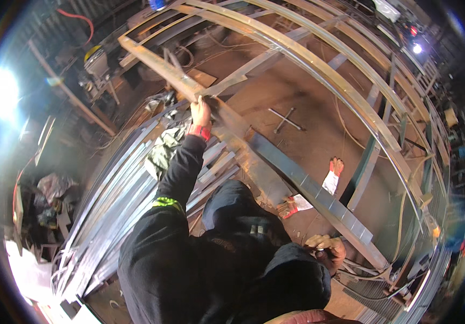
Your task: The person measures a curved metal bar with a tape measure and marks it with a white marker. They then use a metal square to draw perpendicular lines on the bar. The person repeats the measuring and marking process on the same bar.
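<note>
My left hand (200, 112), with a red band at its wrist, is closed over the edge of a long rusty steel beam (162, 67) of the frame. Down at the right, beside my knee, my right hand (327, 252) has its fingers curled together. Something small and pale seems to be between them, but I cannot make out what. A dark steel channel (302, 181) with evenly spaced marks runs diagonally past that hand. Next to the channel lie two red-and-white work gloves (336, 168), one on each side of it.
Curved steel frame rails (308, 51) arch across the far side. A cross-shaped wrench (286, 120) lies on the brown floor (319, 124). Many loose steel bars (119, 200) are stacked at my left, with a grey-green cloth (166, 148) on them. Cables (364, 270) trail at the right.
</note>
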`<state>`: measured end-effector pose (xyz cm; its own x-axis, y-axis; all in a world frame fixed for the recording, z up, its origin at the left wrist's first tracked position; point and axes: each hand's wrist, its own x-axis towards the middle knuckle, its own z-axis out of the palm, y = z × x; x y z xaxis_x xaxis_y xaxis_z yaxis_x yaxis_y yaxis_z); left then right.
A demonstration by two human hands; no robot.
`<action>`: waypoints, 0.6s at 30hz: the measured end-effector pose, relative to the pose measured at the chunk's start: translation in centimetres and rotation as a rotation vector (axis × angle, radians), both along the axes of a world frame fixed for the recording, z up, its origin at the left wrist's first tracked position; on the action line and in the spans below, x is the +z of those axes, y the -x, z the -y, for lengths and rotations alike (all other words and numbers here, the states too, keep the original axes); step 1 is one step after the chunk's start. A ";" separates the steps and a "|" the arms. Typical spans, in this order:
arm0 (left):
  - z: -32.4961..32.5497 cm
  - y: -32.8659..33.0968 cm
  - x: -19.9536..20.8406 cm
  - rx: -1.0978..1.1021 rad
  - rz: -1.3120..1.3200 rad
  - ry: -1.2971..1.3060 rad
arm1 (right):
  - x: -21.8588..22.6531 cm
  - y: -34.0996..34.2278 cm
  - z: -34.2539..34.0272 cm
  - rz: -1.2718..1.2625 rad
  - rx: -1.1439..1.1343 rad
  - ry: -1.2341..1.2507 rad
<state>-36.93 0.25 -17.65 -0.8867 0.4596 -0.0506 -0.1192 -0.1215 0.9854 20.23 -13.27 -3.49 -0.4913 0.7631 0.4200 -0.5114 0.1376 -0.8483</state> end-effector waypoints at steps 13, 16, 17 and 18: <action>3.5 -4.9 4.6 -0.033 0.315 -0.134 | 2.3 7.2 -2.3 0.121 -0.132 0.133; 6.8 -2.7 1.1 0.049 0.316 -0.054 | 3.4 10.6 -3.8 -0.062 -0.103 0.047; 8.3 -2.4 0.2 0.051 0.334 -0.032 | 3.8 11.0 -4.3 -0.107 -0.049 -0.011; 9.6 -2.2 -0.6 0.049 0.350 -0.007 | 4.6 11.3 -5.0 -0.150 -0.003 -0.073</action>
<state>-34.75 -9.32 -18.30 -0.8372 0.4186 -0.3519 -0.4431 -0.1420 0.8851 8.98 -8.24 1.12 -0.4162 0.7292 0.5432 -0.6312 0.1983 -0.7498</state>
